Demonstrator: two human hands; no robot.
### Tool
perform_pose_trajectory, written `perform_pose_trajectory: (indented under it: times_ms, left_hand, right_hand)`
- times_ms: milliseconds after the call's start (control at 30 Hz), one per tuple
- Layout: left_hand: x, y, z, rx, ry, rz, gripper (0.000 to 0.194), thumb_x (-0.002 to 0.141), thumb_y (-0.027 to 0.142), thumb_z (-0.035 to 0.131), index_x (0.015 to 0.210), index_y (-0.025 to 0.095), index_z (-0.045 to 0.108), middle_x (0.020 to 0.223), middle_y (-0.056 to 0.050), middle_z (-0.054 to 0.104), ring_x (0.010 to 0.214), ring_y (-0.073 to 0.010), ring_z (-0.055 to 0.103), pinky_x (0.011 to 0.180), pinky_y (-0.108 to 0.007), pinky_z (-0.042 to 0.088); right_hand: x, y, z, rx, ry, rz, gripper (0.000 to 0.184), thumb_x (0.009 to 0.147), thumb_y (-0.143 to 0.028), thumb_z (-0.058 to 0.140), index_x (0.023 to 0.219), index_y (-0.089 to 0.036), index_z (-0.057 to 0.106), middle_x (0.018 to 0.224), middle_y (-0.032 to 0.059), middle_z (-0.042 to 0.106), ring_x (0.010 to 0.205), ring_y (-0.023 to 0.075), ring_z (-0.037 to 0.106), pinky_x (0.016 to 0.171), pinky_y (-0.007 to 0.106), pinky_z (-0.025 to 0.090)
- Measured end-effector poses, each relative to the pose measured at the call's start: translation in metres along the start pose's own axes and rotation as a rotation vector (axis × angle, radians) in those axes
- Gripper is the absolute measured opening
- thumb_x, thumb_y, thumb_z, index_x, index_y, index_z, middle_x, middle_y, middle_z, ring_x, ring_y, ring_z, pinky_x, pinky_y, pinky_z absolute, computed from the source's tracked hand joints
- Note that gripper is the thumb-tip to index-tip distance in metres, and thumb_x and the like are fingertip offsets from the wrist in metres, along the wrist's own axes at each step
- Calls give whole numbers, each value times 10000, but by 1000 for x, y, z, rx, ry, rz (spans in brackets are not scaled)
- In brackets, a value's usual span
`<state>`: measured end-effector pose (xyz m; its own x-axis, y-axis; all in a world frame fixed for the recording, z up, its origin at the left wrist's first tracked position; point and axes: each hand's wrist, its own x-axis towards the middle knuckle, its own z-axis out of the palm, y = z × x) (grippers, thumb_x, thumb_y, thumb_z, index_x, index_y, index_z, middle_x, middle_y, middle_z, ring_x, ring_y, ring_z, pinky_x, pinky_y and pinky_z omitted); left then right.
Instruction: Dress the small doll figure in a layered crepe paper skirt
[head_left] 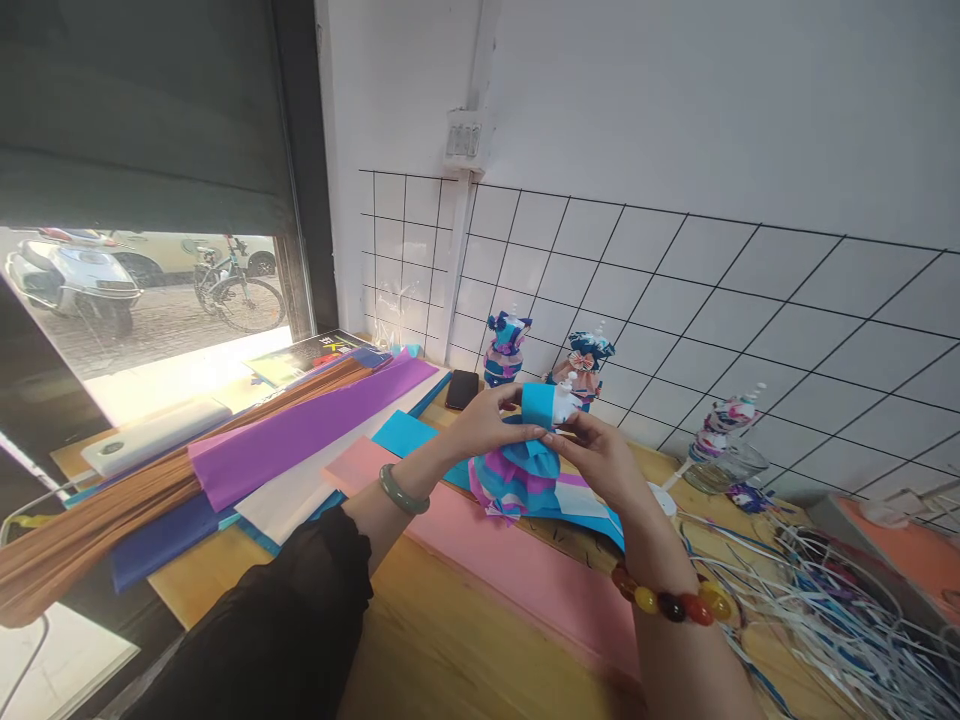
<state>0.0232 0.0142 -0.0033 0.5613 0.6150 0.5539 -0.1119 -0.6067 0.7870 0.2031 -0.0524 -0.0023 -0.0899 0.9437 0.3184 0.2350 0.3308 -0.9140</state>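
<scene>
A small white dress-form figure (565, 405) stands upright before me in a ruffled skirt (517, 480) of blue and purple crepe paper. A blue paper strip (538, 404) lies against its upper body. My left hand (491, 418) holds the strip from the left, thumb in front. From the right, my right hand (604, 455) pinches at the waist, where the strip meets the figure; the fingers partly hide what they grip. Pink paper (487, 560) lies on the table below the skirt.
Purple paper (300, 430) and brown crepe paper (150, 500) lie at left, near a black phone (462, 390). Dressed figures (504, 350) stand along the wire grid (675, 270). Thin paper strips (832, 600) tangle at right, by a glass jar (726, 468).
</scene>
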Motion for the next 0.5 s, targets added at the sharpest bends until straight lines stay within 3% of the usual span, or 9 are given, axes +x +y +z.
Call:
perform_pose_trajectory:
  times_ms: [500]
  left_hand:
    - [-2, 4, 5, -72, 33, -59, 490, 691, 350, 728, 1103, 150, 554, 1061, -90, 623, 1026, -237, 578, 890, -367, 452]
  right_hand:
    - [-1, -5, 8, -21, 100, 23, 342, 660, -464, 744, 823, -190, 621, 853, 44, 650, 750, 190, 621, 624, 306, 521]
